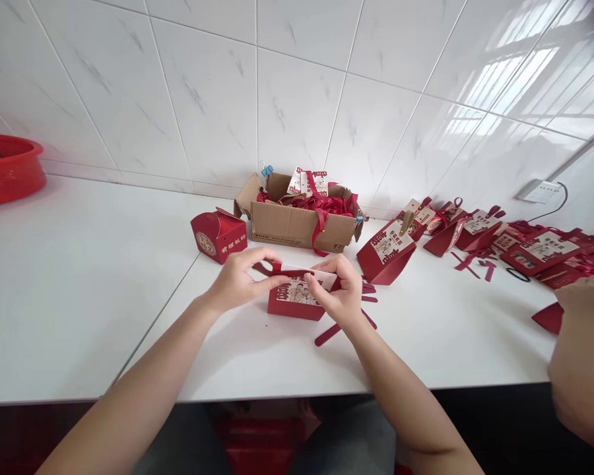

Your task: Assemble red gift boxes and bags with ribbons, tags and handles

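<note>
A red gift box (297, 308) with a white printed card on its front stands on the white table before me. Across its top runs a dark red ribbon (293, 272). My left hand (245, 280) is closed at the box's upper left, with the ribbon between thumb and fingers. From the upper right, my right hand (340, 290) pinches the ribbon near the card's top edge, its fingers curled behind the box. The box's back is hidden. Loose red ribbon strips (329, 334) lie beside and partly under my right wrist.
Behind stands a cardboard box (297, 224) full of red ribbons and a card. A closed red box (218, 235) sits left of it, a finished-looking one (387, 249) right. Several more lie farther right, near another person's hand (587, 303). A red basin (10, 170) is far left.
</note>
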`<state>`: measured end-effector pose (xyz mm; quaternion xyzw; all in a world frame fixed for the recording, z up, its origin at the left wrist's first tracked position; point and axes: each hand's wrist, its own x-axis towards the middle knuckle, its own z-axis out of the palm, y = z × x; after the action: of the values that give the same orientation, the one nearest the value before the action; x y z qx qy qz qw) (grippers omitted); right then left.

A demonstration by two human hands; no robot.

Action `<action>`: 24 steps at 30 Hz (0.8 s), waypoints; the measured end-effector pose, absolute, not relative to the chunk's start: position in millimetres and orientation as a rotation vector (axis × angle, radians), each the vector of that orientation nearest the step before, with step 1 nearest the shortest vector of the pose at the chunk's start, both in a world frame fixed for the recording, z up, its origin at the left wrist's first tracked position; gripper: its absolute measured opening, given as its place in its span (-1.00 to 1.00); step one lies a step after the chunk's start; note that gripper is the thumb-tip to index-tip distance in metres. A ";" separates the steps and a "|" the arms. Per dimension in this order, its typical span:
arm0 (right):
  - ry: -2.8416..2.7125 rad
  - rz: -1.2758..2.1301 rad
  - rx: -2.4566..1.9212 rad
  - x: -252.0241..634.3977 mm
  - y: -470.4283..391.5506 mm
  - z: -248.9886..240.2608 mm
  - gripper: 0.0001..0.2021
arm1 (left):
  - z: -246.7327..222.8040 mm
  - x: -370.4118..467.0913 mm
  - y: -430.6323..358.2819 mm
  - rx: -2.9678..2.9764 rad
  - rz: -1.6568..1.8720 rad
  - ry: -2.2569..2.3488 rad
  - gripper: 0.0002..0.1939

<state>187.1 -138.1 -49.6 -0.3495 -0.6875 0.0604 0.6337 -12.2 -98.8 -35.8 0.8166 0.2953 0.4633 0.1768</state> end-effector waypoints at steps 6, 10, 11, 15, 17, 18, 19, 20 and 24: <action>-1.629 0.075 -0.694 185.4 -140.8 -50.8 -0.83 | 2.0 -32.7 -100.6 2.394 1.192 0.826 -0.77; -1.652 0.051 -0.601 183.4 -143.9 -50.4 -0.82 | 41.2 -33.5 -105.8 2.454 0.910 0.701 -0.89; -1.658 0.038 -0.581 183.0 -144.4 -50.6 -0.82 | 50.6 -31.5 -105.6 2.460 0.828 0.662 -0.91; -1.675 0.000 -0.520 182.5 -144.5 -51.8 -0.84 | 67.8 -16.3 -94.3 2.345 0.812 0.626 -0.87; -1.673 0.004 -0.503 182.9 -144.1 -52.1 -0.84 | 61.1 -9.5 -84.6 2.247 0.869 0.613 -0.81; -1.671 0.009 -0.502 183.1 -144.0 -52.1 -0.84 | 55.0 -7.5 -79.9 2.207 0.873 0.605 -0.79; -1.670 0.012 -0.506 183.4 -144.0 -52.0 -0.83 | 48.1 -6.5 -75.9 2.175 0.864 0.597 -0.78; -1.670 0.013 -0.510 183.8 -144.1 -51.9 -0.83 | 41.2 -6.5 -72.9 2.148 0.839 0.585 -0.79; -1.685 0.024 -0.538 185.2 -144.8 -52.2 -0.86 | 23.9 -7.8 -70.7 2.051 0.679 0.446 -0.81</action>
<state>185.2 -144.8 -52.2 -0.2351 -0.7368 0.0104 0.6338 -7.8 -70.7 23.9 0.8299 0.1806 0.2745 0.4508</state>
